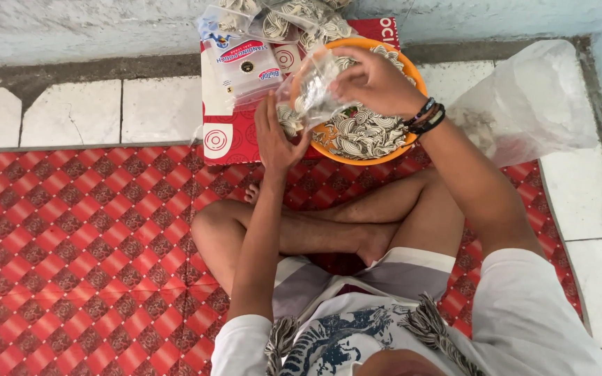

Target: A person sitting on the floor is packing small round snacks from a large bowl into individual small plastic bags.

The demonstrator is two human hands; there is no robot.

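1. A clear plastic pouch (pixel 313 89) was gripped by both hands above an orange bowl (pixel 412 69): the right hand (pixel 374 83) pinched its top, the left hand (pixel 274 139) cupped its side.
2. Striped snacks (pixel 364 132) filled the bowl.
3. A red box (pixel 235 136) sat beside it, on a red patterned mat (pixel 85 244).

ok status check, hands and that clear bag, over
Left hand supports small clear bag from below. Right hand at bag mouth over orange bowl of pale crackers. Nothing blocking.
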